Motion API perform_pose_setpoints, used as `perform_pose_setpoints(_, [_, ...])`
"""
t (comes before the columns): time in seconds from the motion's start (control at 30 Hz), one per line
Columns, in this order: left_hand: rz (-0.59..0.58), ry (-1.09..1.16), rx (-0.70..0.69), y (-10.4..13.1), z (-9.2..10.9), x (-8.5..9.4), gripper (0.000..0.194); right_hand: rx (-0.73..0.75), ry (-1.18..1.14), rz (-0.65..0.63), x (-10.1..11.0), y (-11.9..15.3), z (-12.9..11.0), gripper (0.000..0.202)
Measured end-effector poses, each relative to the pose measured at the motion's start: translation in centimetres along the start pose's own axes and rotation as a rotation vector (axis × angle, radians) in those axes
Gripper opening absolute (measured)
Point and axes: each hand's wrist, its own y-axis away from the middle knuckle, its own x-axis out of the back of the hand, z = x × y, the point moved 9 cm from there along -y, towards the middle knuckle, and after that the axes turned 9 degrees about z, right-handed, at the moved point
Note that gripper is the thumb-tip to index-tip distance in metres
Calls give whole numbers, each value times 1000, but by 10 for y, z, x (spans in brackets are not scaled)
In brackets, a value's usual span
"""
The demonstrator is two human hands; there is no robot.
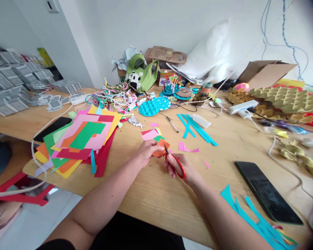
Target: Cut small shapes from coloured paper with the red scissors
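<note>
Scissors (175,163) in our right hand (184,168) bite into the orange paper piece (160,147) gripped by our left hand (146,152) above the wooden table (156,198); pink scraps (187,148) lie beside, cutting barely begun, we judge.

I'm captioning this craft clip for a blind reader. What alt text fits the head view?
A person's left hand holds a small orange paper piece while the right hand cuts it with red-handled scissors over a wooden table. A stack of coloured paper sheets lies left, a black phone right.
</note>
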Motion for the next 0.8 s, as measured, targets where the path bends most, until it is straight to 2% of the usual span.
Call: perform_pose_setpoints(0.8, [11, 12, 15, -5, -4, 6, 25, -3, 20, -9, 0, 0, 1, 55])
